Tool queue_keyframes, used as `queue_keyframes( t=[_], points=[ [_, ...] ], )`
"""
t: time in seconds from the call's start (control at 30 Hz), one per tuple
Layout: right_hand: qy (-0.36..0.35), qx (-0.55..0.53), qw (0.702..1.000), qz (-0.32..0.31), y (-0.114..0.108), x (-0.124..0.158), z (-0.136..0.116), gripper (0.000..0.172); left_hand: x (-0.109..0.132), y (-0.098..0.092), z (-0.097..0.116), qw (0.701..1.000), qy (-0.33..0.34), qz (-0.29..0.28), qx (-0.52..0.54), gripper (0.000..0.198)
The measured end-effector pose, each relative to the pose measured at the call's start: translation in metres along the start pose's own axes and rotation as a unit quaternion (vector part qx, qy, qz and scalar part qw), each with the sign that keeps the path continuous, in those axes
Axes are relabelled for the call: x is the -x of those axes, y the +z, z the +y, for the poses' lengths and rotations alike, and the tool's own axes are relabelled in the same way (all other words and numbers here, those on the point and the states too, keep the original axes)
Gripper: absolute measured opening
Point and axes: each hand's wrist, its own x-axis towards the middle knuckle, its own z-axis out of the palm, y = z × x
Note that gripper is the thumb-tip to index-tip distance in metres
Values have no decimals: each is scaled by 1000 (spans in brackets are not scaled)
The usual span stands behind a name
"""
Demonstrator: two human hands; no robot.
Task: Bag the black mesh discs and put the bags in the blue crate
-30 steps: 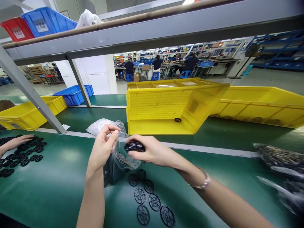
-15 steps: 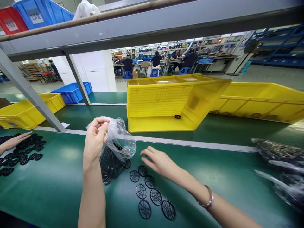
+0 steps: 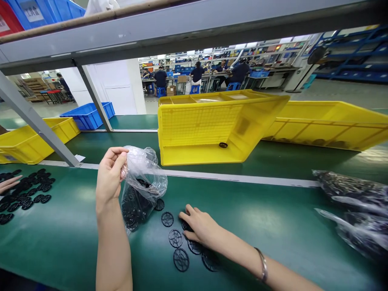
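My left hand [image 3: 109,174] is shut on the top of a clear plastic bag [image 3: 144,177], lifting it slightly above the green conveyor belt [image 3: 242,220]. The bag's lower part is packed with black spoked plastic discs [image 3: 133,208]. My right hand [image 3: 198,226] rests on the belt over several loose black discs [image 3: 176,238], and its fingers cover at least one. Whether it grips a disc cannot be seen. Another disc [image 3: 181,260] lies just below it, and one more [image 3: 167,219] lies between the hand and the bag.
A co-worker's hand [image 3: 8,184] reaches beside a pile of black discs [image 3: 26,194] at the left. Filled bags [image 3: 351,202] lie at the right. A tilted yellow crate [image 3: 197,129] stands beyond a metal rail [image 3: 239,178]. A grey shelf beam [image 3: 182,28] runs overhead.
My right hand has let go of the discs it held over the bag and moved down onto the loose discs. My left hand still holds the bag, which now has more discs inside.
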Motion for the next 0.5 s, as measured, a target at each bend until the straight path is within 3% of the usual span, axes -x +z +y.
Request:
queue_keyframes(
  t=[0.13,0.23,0.37,0.43,0.5],
  points=[
    [-8,2,999,46,-2,2,7,34,2,0,1,1000,3,-2,-6,14],
    [-55,-44,995,71,3,31,19,38,2,-4,2,1000,14,1,-9,16],
    [-46,-24,985,167,59,76,25,34,0,-8,1,999,29,3,-12,18],
    [-38,24,970,239,93,85,24,31,-1,-8,0,999,32,0,-8,20],
    [-35,52,958,280,111,86,23,29,-1,-7,-1,999,34,-4,-6,20]
  ],
)
